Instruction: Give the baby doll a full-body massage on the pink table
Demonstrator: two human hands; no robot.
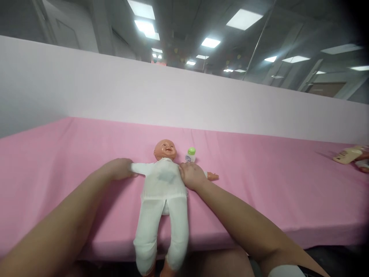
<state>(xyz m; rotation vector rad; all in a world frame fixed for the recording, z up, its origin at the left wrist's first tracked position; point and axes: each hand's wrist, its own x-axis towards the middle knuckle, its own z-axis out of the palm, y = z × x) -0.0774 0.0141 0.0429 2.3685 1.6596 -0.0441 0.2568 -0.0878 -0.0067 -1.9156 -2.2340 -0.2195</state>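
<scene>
A baby doll (165,188) in a white cloth top and trousers lies on its back on the pink-covered table (259,165). Its arms are spread sideways, and its lower legs hang over the front edge. My left hand (121,168) is closed around the end of the doll's sleeved arm on the left, hiding the doll's hand. My right hand (192,175) lies over the doll's other upper arm and shoulder, its fingers curled against the cloth. Just beyond it stands a small clear bottle (190,154) with a green cap.
A pale wall (173,96) runs along the table's back, with glass above it reflecting ceiling lights. At the far right edge lies a cream-coloured object (348,154) beside part of what looks like another doll. My legs are under the front edge.
</scene>
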